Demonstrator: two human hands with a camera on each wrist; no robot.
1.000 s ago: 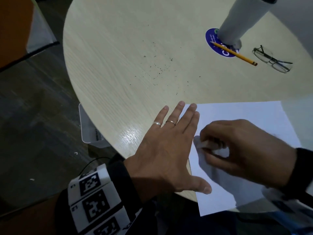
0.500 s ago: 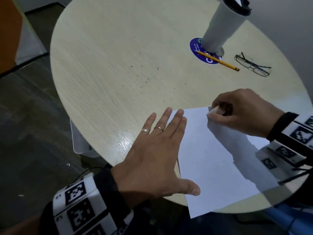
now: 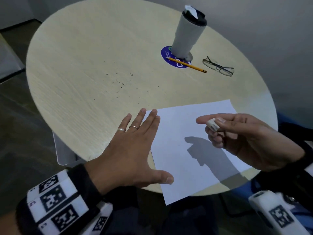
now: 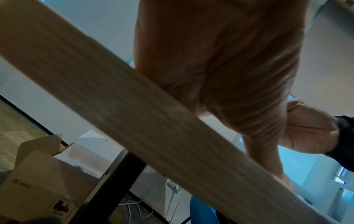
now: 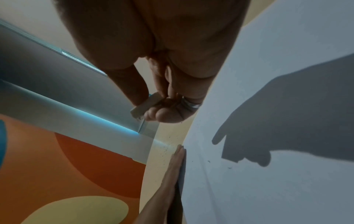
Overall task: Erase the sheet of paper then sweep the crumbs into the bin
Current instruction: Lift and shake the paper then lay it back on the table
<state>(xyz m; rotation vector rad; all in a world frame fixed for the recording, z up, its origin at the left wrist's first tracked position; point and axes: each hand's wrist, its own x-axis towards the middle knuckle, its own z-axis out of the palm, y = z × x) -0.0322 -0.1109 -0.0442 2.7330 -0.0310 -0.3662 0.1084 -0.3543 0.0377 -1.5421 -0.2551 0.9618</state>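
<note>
Head cam: your left hand (image 3: 130,155) lies flat, pinning the paper (image 3: 186,150) at its 9 o'clock edge, while your right hand (image 3: 245,138) pinches the eraser (image 3: 212,125) just above it, probably checking for leftover marks.

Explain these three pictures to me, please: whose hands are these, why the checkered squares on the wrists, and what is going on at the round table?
No robot here: a person wears three cameras. The big picture comes from one on the head, looking down. The other two sit on the wrists, on bands carrying those checkered squares, and look along each hand, hence the odd angles.

The left hand lies flat, its fingers at the left edge of a white sheet of paper on the table. The right hand is raised above the sheet, casting a shadow on it, and pinches a small white eraser; the right wrist view shows it too.

Dark eraser crumbs are scattered beyond the paper. Farther back stand a tall cup on a blue sticker, a pencil and glasses. A pale bin shows below the table's edge.
</note>
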